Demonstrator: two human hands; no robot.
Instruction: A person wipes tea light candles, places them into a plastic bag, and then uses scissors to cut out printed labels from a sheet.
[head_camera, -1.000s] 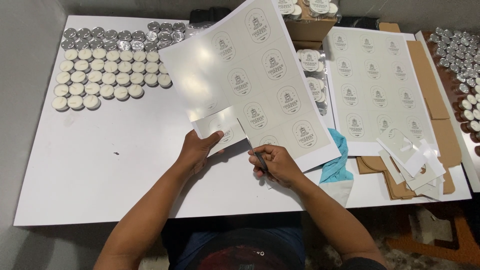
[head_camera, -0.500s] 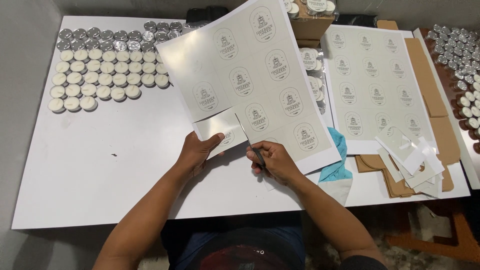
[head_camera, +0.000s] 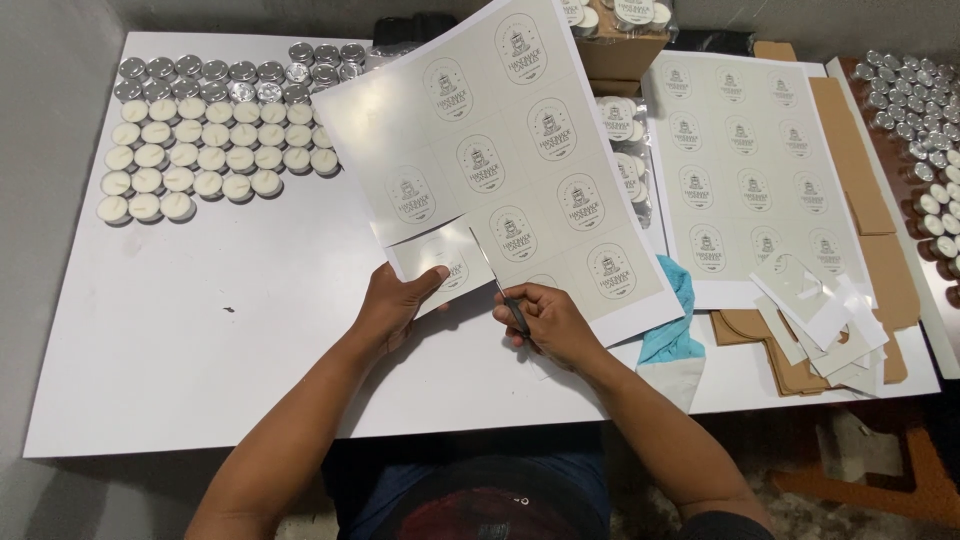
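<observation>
Left hand (head_camera: 395, 305): closed on the sheet's (head_camera: 500, 150) partly cut corner.
Right hand (head_camera: 550, 325): gripping scissors (head_camera: 500, 292), blades in the sheet.

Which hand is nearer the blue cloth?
Right. The right hand works scissors just left of the blue cloth; the left hand holds the label sheet farther left.

The counter (head_camera: 200, 330) is plain white. The sheet of labels (head_camera: 500, 150) is off-white, with a regular pattern of arched labels printed in grey. The second sheet (head_camera: 745, 170) has the same grey pattern. The tealight candles (head_camera: 190, 165) are cream-white; the rows behind them are shiny silver cups (head_camera: 230, 72). The cloth (head_camera: 680, 320) is turquoise blue. The cardboard (head_camera: 855, 170) is light brown. The paper scraps (head_camera: 825, 320) are white.
</observation>
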